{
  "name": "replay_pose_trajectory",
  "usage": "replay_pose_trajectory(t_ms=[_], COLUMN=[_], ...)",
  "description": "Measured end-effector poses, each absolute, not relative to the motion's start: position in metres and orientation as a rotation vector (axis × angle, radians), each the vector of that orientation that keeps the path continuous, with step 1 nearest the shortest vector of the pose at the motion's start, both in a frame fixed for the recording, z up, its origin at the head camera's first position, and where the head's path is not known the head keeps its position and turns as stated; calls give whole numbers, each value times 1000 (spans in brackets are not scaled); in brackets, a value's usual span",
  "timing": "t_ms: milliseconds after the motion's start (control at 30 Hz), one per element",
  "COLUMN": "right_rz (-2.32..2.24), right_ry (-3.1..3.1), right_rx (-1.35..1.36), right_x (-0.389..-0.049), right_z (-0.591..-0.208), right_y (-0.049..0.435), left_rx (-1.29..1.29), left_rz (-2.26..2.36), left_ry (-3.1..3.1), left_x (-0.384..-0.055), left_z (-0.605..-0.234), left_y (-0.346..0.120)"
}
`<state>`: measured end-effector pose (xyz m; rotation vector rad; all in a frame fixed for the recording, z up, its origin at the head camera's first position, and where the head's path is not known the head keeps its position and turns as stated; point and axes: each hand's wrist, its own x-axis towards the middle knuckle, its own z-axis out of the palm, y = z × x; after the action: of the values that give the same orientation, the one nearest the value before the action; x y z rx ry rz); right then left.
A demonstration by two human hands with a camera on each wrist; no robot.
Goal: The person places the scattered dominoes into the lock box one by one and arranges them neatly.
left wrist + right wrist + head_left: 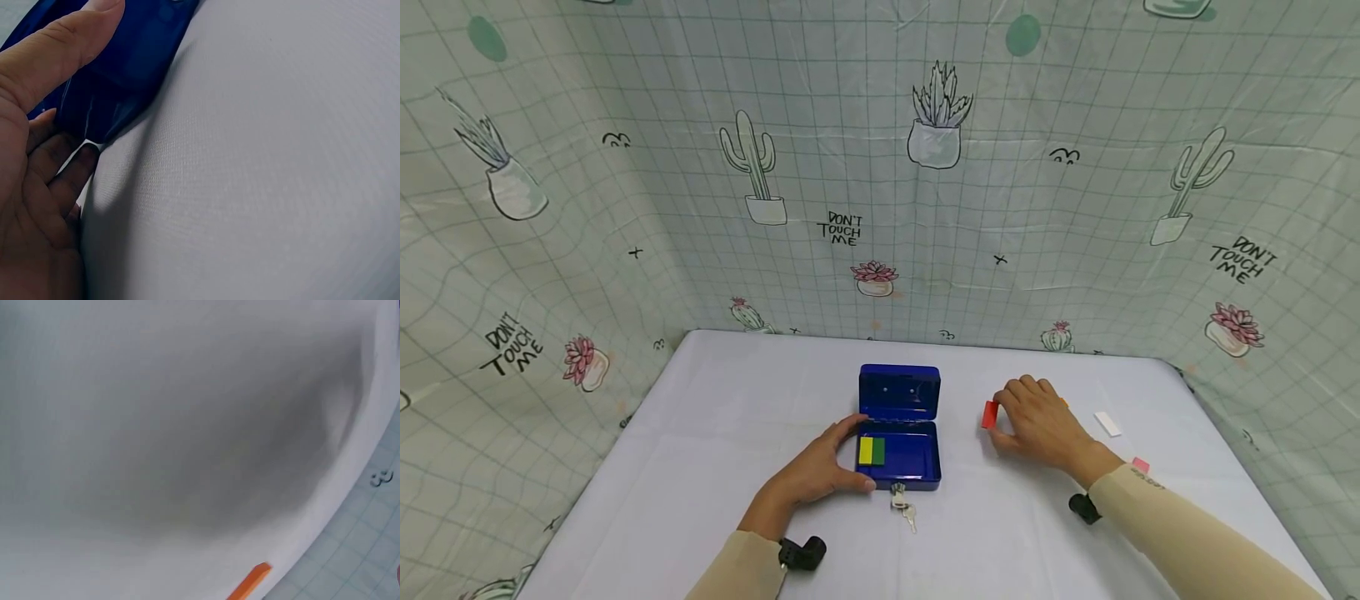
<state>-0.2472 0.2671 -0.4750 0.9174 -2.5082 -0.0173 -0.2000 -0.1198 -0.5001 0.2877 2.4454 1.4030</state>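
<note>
White cloth-covered table [1000, 537] | red rectangular block [989, 415], right of centre: right hand [1041, 423] pinches its ends, likely best hold; probably light, stiff | open glossy blue box [912, 454], lower centre: left hand [817, 472] grips left side

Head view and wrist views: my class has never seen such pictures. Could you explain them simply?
No machine here: these are a person's bare left hand and right hand. The head picture comes from a camera worn on the head, looking forward and down; the other two come from cameras on the wrists. On the white table, an open blue box holds a yellow block and a green block, with keys at its front. To the right lie a white block and a pink block; an orange block is mostly hidden in the head view. The left hand grips the box's left side; the right hand pinches a red block. The right wrist picture does not show that hand.
</note>
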Motion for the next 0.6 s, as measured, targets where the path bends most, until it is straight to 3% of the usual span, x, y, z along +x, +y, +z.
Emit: replay_pose_trajectory(t_ms=[600], right_rz=[-47], right_ry=[-2473], right_rx=[1068], right_x=[-222], right_z=[-458], right_y=[196], left_rx=[316], left_rz=[1447], left_ry=[2427], left_x=[-200], left_z=[-500], left_y=[-121])
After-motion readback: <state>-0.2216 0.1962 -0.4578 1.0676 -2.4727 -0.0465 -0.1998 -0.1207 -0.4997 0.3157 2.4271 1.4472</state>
